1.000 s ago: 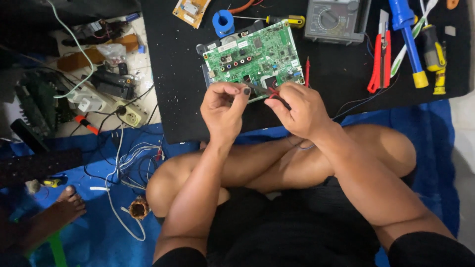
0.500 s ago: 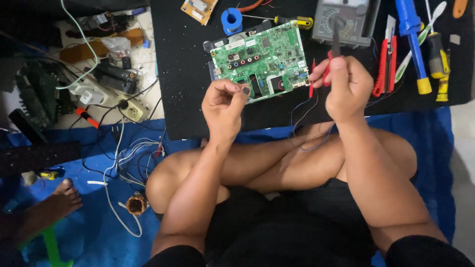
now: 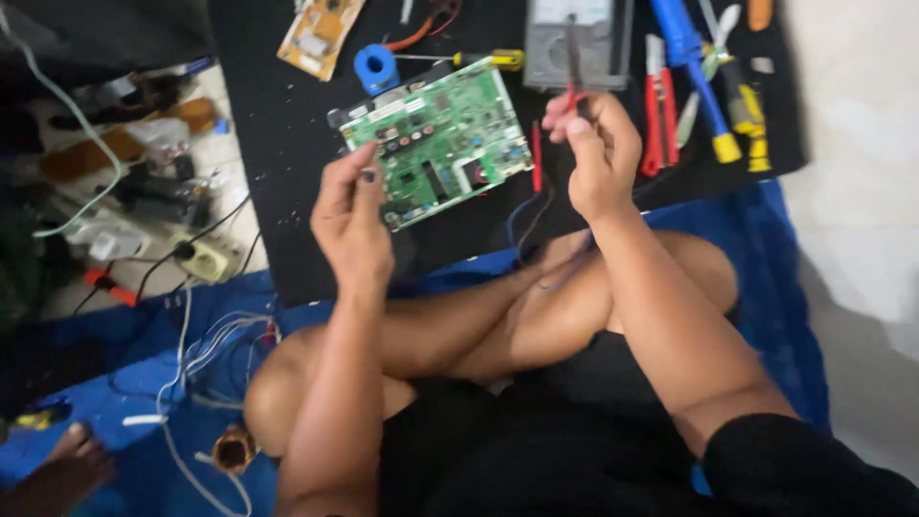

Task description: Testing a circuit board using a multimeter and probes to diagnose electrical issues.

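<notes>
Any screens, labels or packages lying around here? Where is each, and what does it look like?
Meter: top of the black mat, above the right hand; grey box with a pale rectangular display window.
White sticker on the green circuit board: upper-left edge, small rectangle.
No packages visible.

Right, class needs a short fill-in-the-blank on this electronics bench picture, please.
1. The left hand touches the edge of a ____ circuit board.
2. The right hand holds a probe in front of a grey ____.
3. The board lies on a ____ mat.
4. The blue-handled screwdriver lies to the ____ of the meter.

Missing: green; multimeter; black; right
</notes>
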